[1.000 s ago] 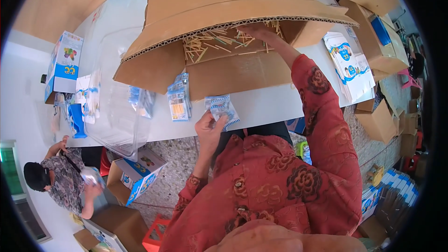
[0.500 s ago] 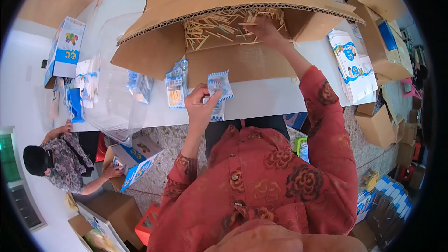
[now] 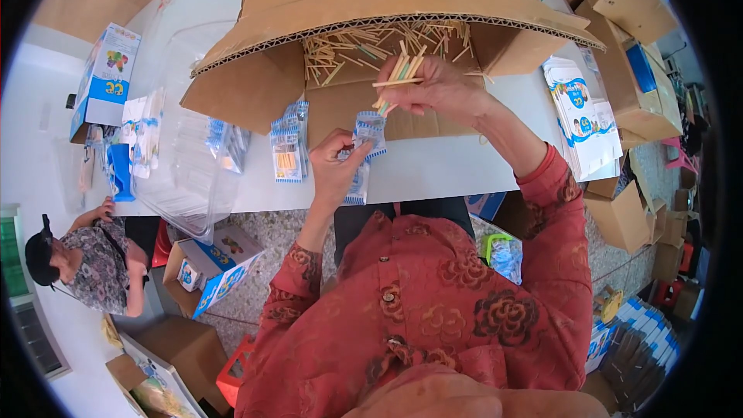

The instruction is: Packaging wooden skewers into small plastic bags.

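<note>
I've got the right hand (image 3: 433,93) clutching sticks (image 3: 404,71), most slanting down-left | packet (image 3: 371,128) just below their lower ends, pinched by the left hand (image 3: 333,170) | touching? can't tell

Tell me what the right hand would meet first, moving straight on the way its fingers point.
Probably the cardboard box's left flap: the right hand, holding thin sticks, points leftward across the picture. Its height is unclear, so it might pass above the flap.
</note>
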`<state>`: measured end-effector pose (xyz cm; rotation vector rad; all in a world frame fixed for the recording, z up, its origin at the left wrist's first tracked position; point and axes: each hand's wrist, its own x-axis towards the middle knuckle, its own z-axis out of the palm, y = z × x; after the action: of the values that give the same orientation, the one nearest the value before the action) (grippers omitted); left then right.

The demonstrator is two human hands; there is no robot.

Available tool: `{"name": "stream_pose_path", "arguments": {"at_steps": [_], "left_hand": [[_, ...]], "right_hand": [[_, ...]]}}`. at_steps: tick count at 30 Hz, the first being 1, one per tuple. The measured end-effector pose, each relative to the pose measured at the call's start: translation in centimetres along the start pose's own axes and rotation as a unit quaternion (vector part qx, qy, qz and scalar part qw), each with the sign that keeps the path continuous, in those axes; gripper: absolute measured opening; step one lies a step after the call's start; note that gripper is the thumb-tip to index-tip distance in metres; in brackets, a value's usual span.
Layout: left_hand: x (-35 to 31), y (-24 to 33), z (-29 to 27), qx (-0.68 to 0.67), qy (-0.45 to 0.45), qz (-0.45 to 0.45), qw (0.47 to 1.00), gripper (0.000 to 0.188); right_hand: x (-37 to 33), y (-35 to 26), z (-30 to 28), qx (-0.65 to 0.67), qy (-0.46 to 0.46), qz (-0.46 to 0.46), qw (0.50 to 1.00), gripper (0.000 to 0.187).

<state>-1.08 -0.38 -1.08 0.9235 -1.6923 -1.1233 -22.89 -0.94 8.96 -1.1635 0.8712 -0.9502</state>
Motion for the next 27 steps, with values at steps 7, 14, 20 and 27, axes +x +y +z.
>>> {"name": "stream_pose_path", "arguments": {"at_steps": [7, 14, 20, 27], "left_hand": [[0.5, 0.0, 0.1, 0.047, 0.004, 0.036, 0.998, 0.014], [0.5, 0.3, 0.1, 0.056, -0.002, 0.036, 0.998, 0.014], [0.8, 0.6, 0.3, 0.05, 0.0, 0.047, 0.998, 0.014], [1.4, 0.7, 0.7, 0.039, -0.007, 0.011, 0.999, 0.012]], "right_hand": [[0.4, 1.4, 0.0, -0.034, 0.007, 0.036, 0.999, 0.011], [0.6, 1.6, -0.1, -0.11, 0.005, 0.038, 0.993, 0.013], [0.6, 1.3, 0.0, -0.16, 0.006, 0.026, 0.987, 0.018], [1.4, 2.0, 0.3, -0.265, 0.039, -0.036, 0.963, 0.02]]}}
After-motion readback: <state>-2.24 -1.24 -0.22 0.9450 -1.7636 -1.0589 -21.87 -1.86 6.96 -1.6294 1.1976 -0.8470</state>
